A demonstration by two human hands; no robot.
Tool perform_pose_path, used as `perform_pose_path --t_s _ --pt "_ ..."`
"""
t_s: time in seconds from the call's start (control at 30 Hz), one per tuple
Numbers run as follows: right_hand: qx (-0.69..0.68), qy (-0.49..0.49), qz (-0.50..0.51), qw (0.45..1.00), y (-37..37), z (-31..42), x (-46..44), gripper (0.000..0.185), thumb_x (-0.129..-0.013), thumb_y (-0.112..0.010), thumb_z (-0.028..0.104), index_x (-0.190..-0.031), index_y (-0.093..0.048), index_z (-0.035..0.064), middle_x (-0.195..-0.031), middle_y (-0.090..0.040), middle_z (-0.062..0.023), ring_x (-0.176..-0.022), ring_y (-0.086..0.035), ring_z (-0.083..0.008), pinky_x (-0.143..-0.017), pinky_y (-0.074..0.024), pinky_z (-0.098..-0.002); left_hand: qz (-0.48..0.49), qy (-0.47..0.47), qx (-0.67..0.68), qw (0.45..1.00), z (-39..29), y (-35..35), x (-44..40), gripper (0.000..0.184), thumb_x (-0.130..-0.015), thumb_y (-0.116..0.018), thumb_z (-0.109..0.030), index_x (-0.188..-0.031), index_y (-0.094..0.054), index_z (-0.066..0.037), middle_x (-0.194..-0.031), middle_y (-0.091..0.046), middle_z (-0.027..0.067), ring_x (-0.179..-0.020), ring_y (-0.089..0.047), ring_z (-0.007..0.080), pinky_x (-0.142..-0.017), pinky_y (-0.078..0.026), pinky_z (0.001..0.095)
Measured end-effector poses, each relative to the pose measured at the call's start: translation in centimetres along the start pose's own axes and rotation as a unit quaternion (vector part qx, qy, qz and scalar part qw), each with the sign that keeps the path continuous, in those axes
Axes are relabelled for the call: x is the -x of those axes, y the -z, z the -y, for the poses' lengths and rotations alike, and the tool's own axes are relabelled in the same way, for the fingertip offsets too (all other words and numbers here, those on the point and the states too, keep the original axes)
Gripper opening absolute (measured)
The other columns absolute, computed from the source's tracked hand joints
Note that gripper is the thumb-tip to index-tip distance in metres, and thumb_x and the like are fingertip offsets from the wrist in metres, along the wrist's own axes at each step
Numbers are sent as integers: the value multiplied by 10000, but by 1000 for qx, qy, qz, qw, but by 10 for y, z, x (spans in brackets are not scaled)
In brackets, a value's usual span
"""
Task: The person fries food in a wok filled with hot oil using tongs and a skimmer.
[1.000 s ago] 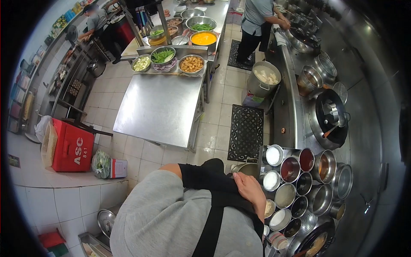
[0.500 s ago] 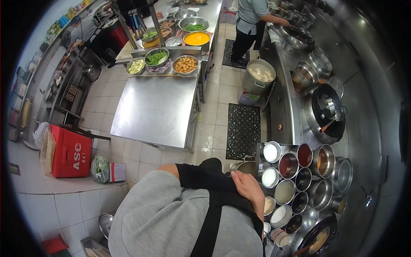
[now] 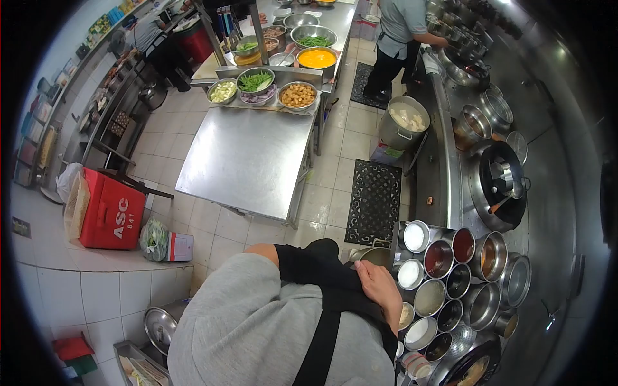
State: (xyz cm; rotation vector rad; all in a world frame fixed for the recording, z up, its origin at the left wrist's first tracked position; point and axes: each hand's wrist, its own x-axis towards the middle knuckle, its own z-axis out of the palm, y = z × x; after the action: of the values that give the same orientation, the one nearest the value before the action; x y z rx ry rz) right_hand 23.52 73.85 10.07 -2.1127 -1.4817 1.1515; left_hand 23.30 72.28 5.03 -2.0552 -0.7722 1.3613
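My right hand (image 3: 380, 285) lies on the black cloth at the front of my body, in the lower middle of the view. Its fingers are stretched out flat and point up and to the left, with nothing seen in them. My left arm, in a grey sleeve and black covering, is bent across my front; my left hand does not show. Just right of my right hand stand several metal pots, among them one with white contents (image 3: 410, 274), one with dark red sauce (image 3: 438, 258) and one with pale liquid (image 3: 429, 296).
A steel table (image 3: 248, 164) stands ahead, bowls of vegetables at its far end. A stockpot (image 3: 404, 122) and black mat (image 3: 374, 201) lie right of it. A wok (image 3: 499, 186) sits on the stove. One person stands at the stove, another back left. A red box (image 3: 112, 209) is left.
The whole view has swung slightly, shifting the scene a little rightward since half a second ago. My right hand stays on the black cloth. The person at the back left has shifted posture.
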Motion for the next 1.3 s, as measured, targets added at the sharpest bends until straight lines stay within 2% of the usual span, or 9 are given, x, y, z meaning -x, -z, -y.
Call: perform_pose_path --t_s 0.07,0.5,0.57,1.3 --pt "-1 0 0 1000 -2 -2 -1 499 -1109 -424 433 -1006 -662 7 -948 -687 -305 -971 -626 -544 -816 -489 -570 2 2 1 1000 -29 -13 -19 308 -1065 -525 -351 -1002 -673 -89 -914 -694 110 -883 -671 252 -827 -522 385" --pt "11 -2 -2 1000 -4 -3 -3 497 -1106 -435 433 -983 -648 2 -945 -681 -307 -965 -619 -550 -810 -478 -584 -1 8 -1 1000 -3 -4 -1 299 -1062 -534 -347 -1014 -680 -91 -926 -701 108 -893 -677 249 -832 -527 382" --pt "8 -2 -4 1000 -4 -2 -3 492 -1105 -436 431 -990 -652 4 -951 -683 -306 -969 -621 -549 -814 -481 -582 -2 8 -3 1000 23 1 11 297 -1061 -535 -346 -1016 -681 -91 -927 -702 108 -894 -678 249 -833 -527 382" --pt "3 -19 -7 1000 -6 -2 -4 495 -1105 -428 427 -1018 -665 2 -972 -690 -306 -984 -629 -546 -838 -489 -570 -14 13 -22 1000 4 -11 -2 284 -1055 -551 -338 -1037 -693 -93 -947 -715 105 -912 -689 244 -842 -535 377"
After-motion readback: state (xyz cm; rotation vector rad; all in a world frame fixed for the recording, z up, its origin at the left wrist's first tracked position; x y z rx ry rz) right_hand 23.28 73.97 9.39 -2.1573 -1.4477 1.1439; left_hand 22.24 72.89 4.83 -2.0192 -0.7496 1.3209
